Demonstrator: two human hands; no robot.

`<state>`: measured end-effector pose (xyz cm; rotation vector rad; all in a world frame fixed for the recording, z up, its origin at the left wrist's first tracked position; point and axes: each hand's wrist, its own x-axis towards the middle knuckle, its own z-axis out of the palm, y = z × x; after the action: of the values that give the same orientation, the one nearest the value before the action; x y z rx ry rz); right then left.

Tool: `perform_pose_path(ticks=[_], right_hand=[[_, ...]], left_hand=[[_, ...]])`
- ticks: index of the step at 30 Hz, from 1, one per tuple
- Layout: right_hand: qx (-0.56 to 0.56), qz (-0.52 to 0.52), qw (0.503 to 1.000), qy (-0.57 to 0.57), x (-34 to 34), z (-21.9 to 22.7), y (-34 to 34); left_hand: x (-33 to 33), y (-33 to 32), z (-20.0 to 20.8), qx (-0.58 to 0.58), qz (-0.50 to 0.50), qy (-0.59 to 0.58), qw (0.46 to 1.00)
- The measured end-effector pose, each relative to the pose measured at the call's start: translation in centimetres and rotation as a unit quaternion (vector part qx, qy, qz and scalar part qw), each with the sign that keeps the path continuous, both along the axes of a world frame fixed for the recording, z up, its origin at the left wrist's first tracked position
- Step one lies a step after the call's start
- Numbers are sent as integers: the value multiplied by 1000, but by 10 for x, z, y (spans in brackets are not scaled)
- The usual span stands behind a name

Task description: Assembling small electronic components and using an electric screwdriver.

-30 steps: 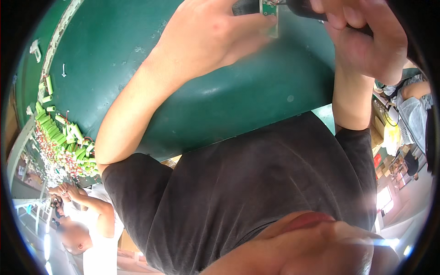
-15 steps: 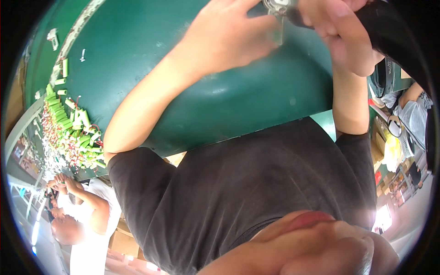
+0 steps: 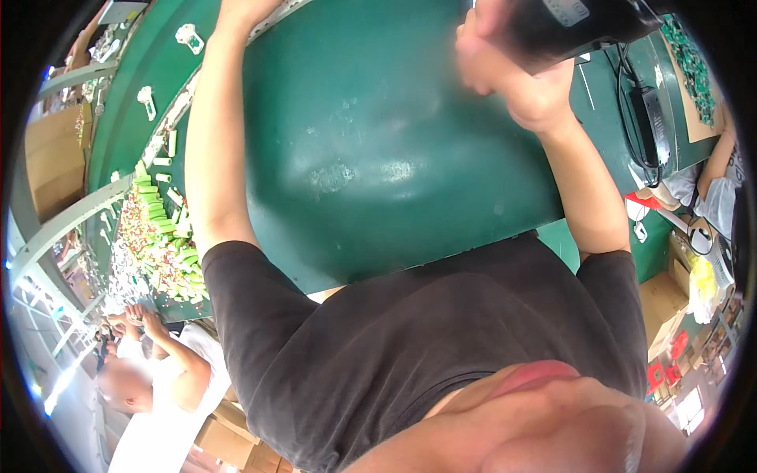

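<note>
Stretched to the far left, my left hand [image 3: 248,9] is at the upper edge by the white-edged rail. Its fingers are cut off from view, so I cannot see what it touches. My right hand [image 3: 512,79] is raised at the upper right, its fingers curled and smeared by motion. It grips a black tool-like housing [image 3: 564,35] with a pale label, which covers part of the hand. The tool's working end is hidden, and its exact kind is unclear. Below both arms lies the green work mat [image 3: 378,213], scuffed in places.
Green cylindrical cells with red wires [image 3: 162,229] are heaped at the left. Beyond the rail, white plastic parts [image 3: 147,102] lie on a green belt [image 3: 118,150]. A black power adapter [image 3: 650,122] with cords and green circuit boards [image 3: 690,67] are at right. A co-worker [image 3: 169,370] sits lower left.
My left hand has moved away from my right hand to the far left, across the rail. The right hand and black tool have shifted left. The small silvery piece between the hands is out of sight.
</note>
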<state>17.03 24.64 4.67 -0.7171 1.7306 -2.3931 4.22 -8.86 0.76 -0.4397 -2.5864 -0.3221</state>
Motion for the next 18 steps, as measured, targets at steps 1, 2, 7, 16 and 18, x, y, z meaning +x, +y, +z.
perform_pose_path(ticks=[1,2,7,16,18], right_hand=[[-303,89,911,264,-37,-30,-31],[-299,77,912,270,-33,-46,-6],[11,14,999,26,2,4,5],[-28,-99,994,33,-3,28,24],[-28,-170,973,157,-5,52,38]], left_hand=[[-5,23,5,5,-42,31,999],[-12,47,12,6,-55,33,998],[-11,64,12,73,-67,-77,992],[54,94,36,91,-79,-74,990],[95,116,47,84,-169,-40,981]])
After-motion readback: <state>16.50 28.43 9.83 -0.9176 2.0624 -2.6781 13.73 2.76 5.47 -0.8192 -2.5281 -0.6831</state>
